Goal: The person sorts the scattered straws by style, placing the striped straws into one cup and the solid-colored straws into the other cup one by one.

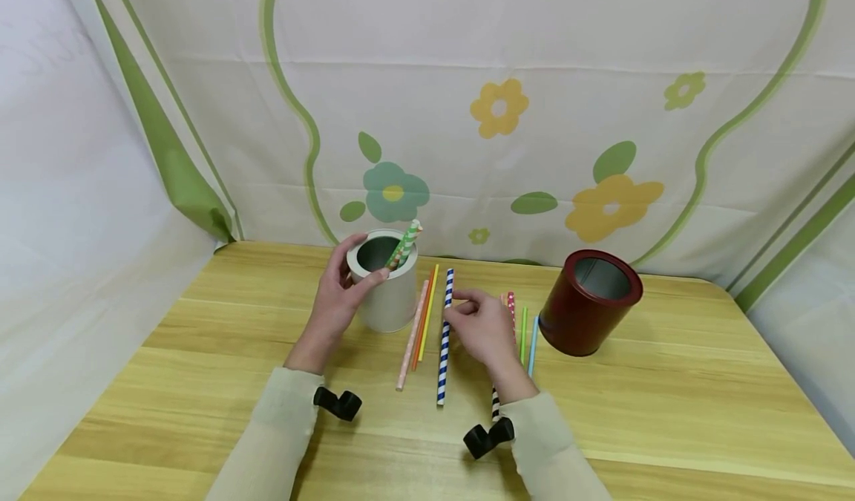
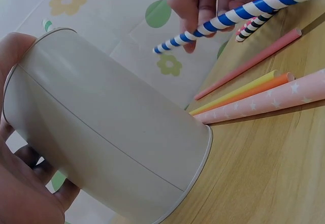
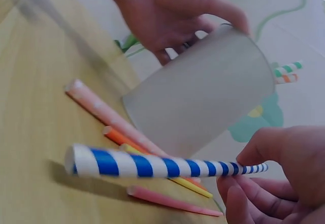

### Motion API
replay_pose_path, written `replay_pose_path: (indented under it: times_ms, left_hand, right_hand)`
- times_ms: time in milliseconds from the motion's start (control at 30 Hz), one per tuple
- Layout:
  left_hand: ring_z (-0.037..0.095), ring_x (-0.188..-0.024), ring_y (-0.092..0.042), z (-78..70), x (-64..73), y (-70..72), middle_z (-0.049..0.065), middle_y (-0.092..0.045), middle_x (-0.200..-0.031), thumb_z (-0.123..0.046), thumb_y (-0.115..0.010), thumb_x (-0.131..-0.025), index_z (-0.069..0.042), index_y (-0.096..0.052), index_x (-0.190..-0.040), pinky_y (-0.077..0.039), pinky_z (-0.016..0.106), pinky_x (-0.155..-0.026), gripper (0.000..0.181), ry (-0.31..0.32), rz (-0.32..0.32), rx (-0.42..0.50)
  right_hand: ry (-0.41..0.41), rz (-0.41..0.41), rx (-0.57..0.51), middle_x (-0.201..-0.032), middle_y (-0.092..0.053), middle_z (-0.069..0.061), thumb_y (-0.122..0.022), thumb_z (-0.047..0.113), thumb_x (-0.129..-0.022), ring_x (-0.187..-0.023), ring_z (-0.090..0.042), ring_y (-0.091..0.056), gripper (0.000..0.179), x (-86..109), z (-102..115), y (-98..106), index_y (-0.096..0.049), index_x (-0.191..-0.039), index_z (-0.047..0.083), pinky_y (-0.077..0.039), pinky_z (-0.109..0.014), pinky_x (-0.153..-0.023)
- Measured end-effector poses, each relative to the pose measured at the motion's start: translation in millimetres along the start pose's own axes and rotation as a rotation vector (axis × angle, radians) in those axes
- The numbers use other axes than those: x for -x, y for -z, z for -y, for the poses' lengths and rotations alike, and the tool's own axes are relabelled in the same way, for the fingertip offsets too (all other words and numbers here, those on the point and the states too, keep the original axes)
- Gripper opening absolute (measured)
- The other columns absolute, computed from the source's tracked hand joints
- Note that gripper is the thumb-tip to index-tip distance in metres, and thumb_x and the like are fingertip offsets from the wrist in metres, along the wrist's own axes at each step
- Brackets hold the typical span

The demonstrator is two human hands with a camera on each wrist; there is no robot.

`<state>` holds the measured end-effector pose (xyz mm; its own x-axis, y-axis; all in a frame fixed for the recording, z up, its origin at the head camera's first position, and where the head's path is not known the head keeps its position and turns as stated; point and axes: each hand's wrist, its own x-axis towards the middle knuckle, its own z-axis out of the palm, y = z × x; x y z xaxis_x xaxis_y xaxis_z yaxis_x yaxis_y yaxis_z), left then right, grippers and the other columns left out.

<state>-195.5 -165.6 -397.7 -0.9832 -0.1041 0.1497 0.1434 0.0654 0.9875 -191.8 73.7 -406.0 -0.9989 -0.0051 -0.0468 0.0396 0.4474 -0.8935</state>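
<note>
Head view shows us the left hand point(image 1: 332, 297) gripping the white can point(image 1: 390, 302), most fingers hidden behind it; inside, we lose two striped straws' point(image 1: 410, 241) lower ends. The right hand point(image 1: 484, 329) pinches the blue-striped straw point(image 1: 444, 364), its wrist partly covering a black-striped straw point(image 1: 496, 406).

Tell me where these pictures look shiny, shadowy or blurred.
Head view: pale sheen on the table; left wrist view: soft highlight on the white can; right wrist view: dim and soft, with a fuzzy shadow below the blue-striped straw.
</note>
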Motion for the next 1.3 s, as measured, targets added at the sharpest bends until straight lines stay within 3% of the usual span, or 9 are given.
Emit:
replay_pose_path:
  times_ms: [333, 800, 1300]
  left_hand:
    - [0.028, -0.143, -0.044, 1.4, 0.9, 1.8, 0.009, -0.046, -0.16, -0.014, -0.075, -0.099, -0.024, -0.041, -0.161, -0.032, 0.056, -0.127, 0.072, -0.005, 0.004, 0.004]
    - [0.029, -0.144, -0.044, 1.9, 2.1, 4.1, 0.009, -0.045, -0.161, -0.015, -0.075, -0.1, -0.024, -0.04, -0.162, -0.031, 0.057, -0.128, 0.071, 0.001, 0.001, 0.002]
    - [0.029, -0.145, -0.044, 0.5, 0.2, 1.7, 0.008, -0.046, -0.161, -0.018, -0.076, -0.1, -0.027, -0.041, -0.162, -0.032, 0.057, -0.127, 0.072, 0.003, 0.017, -0.009]
  right_hand:
    - [-0.033, -0.01, -0.216, -0.102, -0.076, -0.01, -0.075, 0.015, -0.098, -0.081, -0.016, -0.073, 0.03, -3.3, 4.3, 11.7, -0.076, -0.127, 0.01, -0.06, -0.036, -0.076]
    - [-0.021, -0.056, -0.393, -0.104, -0.072, -0.007, -0.072, 0.01, -0.1, -0.084, -0.014, -0.072, 0.028, -4.7, 10.8, 22.7, -0.069, -0.127, 0.006, -0.06, -0.025, -0.069]
    - [0.076, -0.219, -0.601, -0.104, -0.067, -0.005, -0.071, 0.006, -0.101, -0.085, -0.013, -0.075, 0.029, -1.6, 25.5, 36.2, -0.062, -0.128, 0.005, -0.066, -0.027, -0.08]
